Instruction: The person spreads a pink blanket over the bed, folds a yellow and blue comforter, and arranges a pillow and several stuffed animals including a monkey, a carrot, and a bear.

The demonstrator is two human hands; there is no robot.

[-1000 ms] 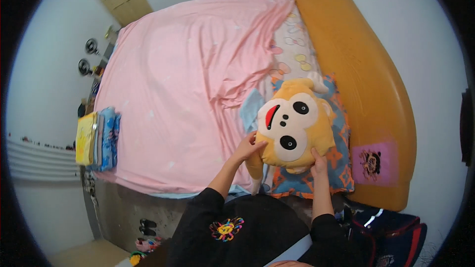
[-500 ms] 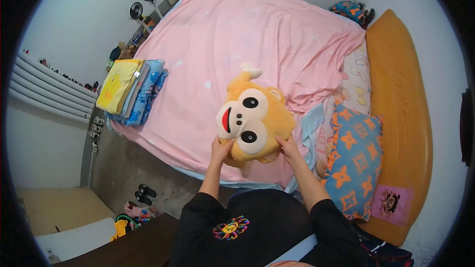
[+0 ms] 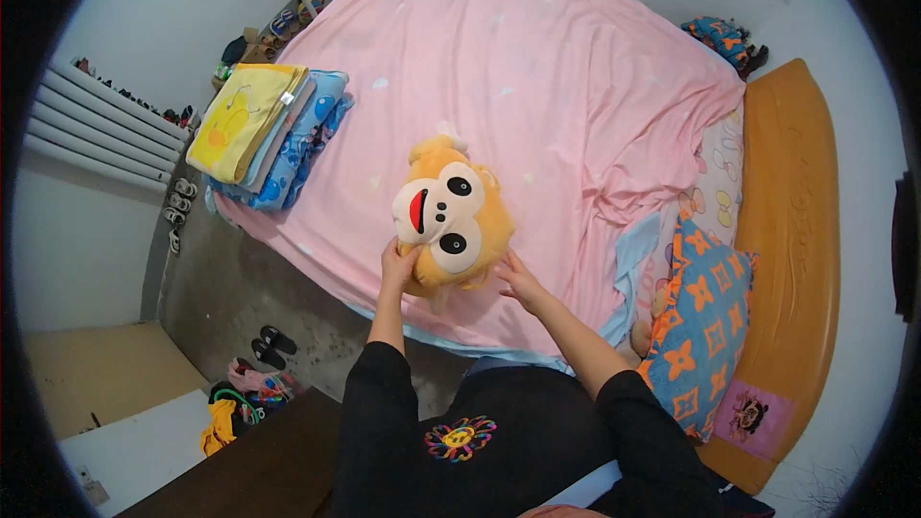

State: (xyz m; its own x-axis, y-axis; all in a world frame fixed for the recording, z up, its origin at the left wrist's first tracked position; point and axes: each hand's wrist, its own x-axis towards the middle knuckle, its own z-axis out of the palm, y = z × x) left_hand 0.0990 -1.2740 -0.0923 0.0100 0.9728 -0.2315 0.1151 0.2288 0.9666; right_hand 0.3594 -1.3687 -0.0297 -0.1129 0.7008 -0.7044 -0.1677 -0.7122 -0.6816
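Note:
An orange-yellow plush monkey [image 3: 449, 216] with a cream face, black eyes and a red mouth lies sideways on the pink bed cover [image 3: 537, 105], near the bed's front edge. My left hand [image 3: 396, 265] grips its lower left edge by the chin, the thumb on top and the other fingers partly hidden. Beside the plush's near right side is my right hand [image 3: 521, 282]. Its fingers are apart and hold nothing; whether a fingertip still touches the plush I cannot tell.
At the left, folded blankets [image 3: 283, 139] are stacked on the bed corner. A blue-orange pillow [image 3: 705, 321] leans by the wooden headboard [image 3: 791, 230] at the right. Black slippers [image 3: 273, 347] are on the floor, near a dark brown surface [image 3: 259, 465].
The plush has shifted left and lies farther from the headboard. My right hand has let go of its side and opened; my left hand keeps its grip. The view has turned slightly.

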